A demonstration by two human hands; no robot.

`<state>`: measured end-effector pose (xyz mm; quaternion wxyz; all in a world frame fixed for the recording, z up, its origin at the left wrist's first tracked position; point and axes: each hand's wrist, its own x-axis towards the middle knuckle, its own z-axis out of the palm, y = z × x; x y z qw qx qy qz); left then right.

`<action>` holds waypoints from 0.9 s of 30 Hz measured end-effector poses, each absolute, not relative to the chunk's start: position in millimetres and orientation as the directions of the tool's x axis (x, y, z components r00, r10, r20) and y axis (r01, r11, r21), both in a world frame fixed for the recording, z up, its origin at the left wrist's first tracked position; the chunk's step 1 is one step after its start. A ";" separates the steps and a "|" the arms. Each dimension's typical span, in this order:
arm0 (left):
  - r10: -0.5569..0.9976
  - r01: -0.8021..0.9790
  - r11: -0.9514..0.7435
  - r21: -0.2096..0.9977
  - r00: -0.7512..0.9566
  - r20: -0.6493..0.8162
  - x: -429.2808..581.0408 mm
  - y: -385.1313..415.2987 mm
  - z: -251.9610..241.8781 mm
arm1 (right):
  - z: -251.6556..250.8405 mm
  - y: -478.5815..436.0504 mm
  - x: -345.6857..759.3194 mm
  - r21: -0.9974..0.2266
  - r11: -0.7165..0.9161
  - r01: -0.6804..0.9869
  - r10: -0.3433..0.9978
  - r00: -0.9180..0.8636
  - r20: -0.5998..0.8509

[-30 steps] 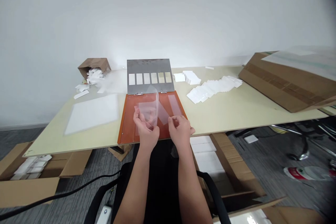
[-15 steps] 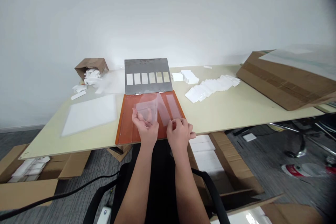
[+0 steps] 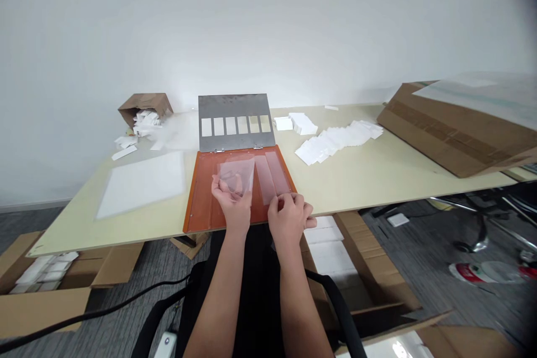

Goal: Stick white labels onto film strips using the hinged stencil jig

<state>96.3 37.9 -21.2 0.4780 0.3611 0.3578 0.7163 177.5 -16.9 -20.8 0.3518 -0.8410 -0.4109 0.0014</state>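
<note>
My left hand (image 3: pixel 233 201) is closed on a few clear film sheets (image 3: pixel 241 170), raised over the orange board (image 3: pixel 205 179) of a hinged plate. Fingers show through the film. Two translucent strips lie side by side on the board's right part: an inner strip (image 3: pixel 264 179) and an outer strip (image 3: pixel 277 172). Closed at the lower end of these strips is my right hand (image 3: pixel 289 215), with thumb and index finger together. Whatever they pinch is hidden. The plate's grey lid (image 3: pixel 232 103) stands open behind, with a row of several pale rectangles.
Left on the table lies a stack of translucent sheets (image 3: pixel 142 184), with a small carton (image 3: pixel 153 102) of white pieces behind. To the right are fanned white packets (image 3: pixel 335 142), white card stacks (image 3: pixel 302 123) and a large carton (image 3: pixel 453 128). An open box (image 3: pixel 369 257) stands below the table edge.
The inner strip, slanted before, now lies roughly parallel beside the outer strip. My right hand has shifted slightly right and down. The films in my left hand have lowered a little.
</note>
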 end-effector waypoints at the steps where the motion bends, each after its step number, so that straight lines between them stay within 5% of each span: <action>1: 0.939 -0.420 -0.292 0.859 -0.295 0.175 96.2 38.4 -20.9 | -21.4 -16.9 177.6 -0.592 -0.417 0.689 0.691 0.664 0.286; 15: 0.897 -0.346 -0.397 0.850 -0.341 0.281 84.4 32.2 -14.8 | -25.5 -15.9 176.8 -0.530 -0.329 0.782 0.743 0.560 0.366; 27: 0.892 -0.357 -0.429 0.830 -0.308 0.330 74.2 22.5 -7.9 | -17.7 -7.2 177.0 -0.476 -0.342 0.810 0.815 0.508 0.280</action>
